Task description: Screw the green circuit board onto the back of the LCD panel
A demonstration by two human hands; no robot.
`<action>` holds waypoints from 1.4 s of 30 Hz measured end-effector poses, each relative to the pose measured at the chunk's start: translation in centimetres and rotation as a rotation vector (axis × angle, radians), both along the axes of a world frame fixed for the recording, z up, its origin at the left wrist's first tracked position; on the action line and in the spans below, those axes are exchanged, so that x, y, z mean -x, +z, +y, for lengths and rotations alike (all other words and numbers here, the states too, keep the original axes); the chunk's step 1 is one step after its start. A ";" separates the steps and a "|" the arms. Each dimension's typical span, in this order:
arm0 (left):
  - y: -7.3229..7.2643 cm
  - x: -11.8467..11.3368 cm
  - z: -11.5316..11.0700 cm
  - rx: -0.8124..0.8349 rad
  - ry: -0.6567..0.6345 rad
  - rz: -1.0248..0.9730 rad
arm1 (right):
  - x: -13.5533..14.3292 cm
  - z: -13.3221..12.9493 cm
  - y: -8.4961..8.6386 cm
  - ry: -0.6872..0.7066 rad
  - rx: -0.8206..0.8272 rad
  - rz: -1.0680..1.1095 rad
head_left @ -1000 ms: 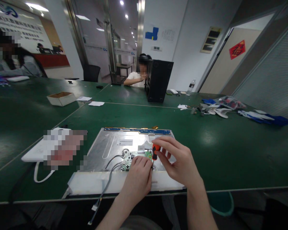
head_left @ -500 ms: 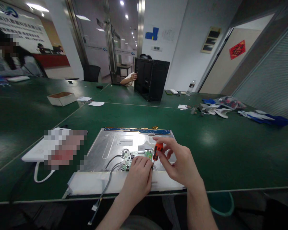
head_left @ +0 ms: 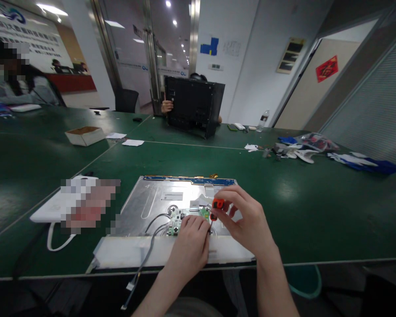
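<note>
My right hand pinches the red-and-black handle of a screwdriver between thumb and fingers. Its thin shaft points down at the right end of a green circuit board. Over that board rests my left hand, fingers bent and close together by the screwdriver's tip; what its fingertips grip, if anything, is hidden. Beneath both hands lies a silvery metal display panel with a blue strip board along its far edge. Grey cables run from the board over the table's front edge.
Left of the panel lies a white device, partly pixelated. Across the table, a person's hand holds a large black casing. Farther off are an open box, a bottle, and bags and cloths at right.
My right thumb and fingers have shifted their grip on the screwdriver handle. My left hand stays in place. Across the table, the black casing has turned and shifted left in the other person's hold.
</note>
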State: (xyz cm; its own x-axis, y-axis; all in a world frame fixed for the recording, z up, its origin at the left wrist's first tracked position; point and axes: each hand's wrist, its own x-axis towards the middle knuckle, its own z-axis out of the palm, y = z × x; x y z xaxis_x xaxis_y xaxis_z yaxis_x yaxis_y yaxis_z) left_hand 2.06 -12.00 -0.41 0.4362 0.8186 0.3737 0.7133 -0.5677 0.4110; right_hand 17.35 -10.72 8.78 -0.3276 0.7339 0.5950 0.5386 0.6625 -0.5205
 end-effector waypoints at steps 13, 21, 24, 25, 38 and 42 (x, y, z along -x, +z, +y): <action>0.0 0.0 0.0 -0.006 0.008 0.008 | 0.1 -0.2 -0.2 -0.032 0.027 -0.007; 0.1 0.0 0.0 0.007 0.000 -0.004 | 0.2 -0.3 0.0 -0.020 0.026 0.008; 0.1 0.0 0.0 0.000 0.006 -0.005 | 0.2 -0.3 0.3 0.022 0.001 0.018; 0.1 0.0 0.0 -0.002 0.007 -0.003 | 0.2 -0.3 0.4 0.029 0.000 0.017; -0.1 0.0 0.0 -0.008 -0.003 -0.020 | 0.0 -0.2 -0.3 -0.053 0.010 0.001; -0.1 0.0 0.0 -0.015 0.000 -0.012 | 0.1 -0.3 -0.1 -0.024 0.046 0.006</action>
State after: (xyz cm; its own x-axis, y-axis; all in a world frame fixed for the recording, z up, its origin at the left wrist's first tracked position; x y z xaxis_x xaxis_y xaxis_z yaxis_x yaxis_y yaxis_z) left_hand 2.07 -12.00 -0.49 0.4318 0.8130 0.3908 0.7082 -0.5738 0.4113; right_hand 17.28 -10.98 8.72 -0.3065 0.7681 0.5623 0.5509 0.6248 -0.5533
